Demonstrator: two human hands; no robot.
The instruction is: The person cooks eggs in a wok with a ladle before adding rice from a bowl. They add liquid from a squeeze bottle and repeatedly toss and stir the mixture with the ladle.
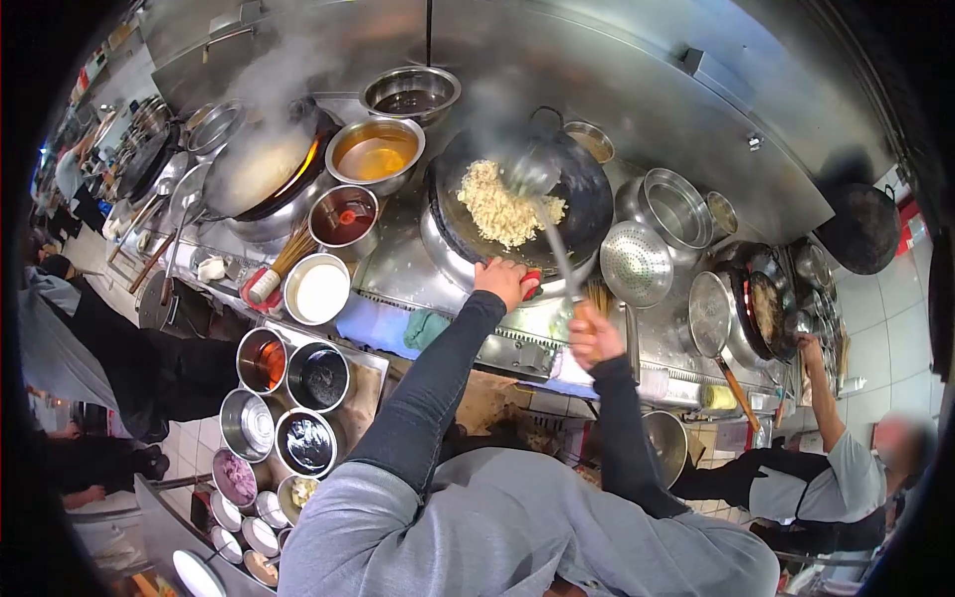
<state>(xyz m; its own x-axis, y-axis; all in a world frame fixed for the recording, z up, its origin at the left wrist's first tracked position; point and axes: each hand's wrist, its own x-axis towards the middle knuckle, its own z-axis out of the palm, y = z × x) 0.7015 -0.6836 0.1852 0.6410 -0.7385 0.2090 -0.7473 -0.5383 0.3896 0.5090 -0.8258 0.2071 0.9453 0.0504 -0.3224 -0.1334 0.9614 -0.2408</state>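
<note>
In the head view a large black wok (589, 204) sits on the burner, with a pale, crumbly heap of chopped food (500, 207) in it. My left hand (505, 282) is closed at the wok's near edge, around something red (532, 286) that looks like a cloth or grip. My right hand (595, 336) is wrapped round the wooden handle of a ladle (559, 249). The ladle's metal bowl is blurred and reaches into the wok beside the food. Steam rises over that spot.
Left of the wok stand pots of amber liquid (376, 154), red sauce (343, 221) and white liquid (317, 291), plus a steaming wok (257, 179). A perforated strainer (637, 264) lies to the right. Sauce containers (317, 377) stand lower left. A co-worker (816, 478) cooks at far right.
</note>
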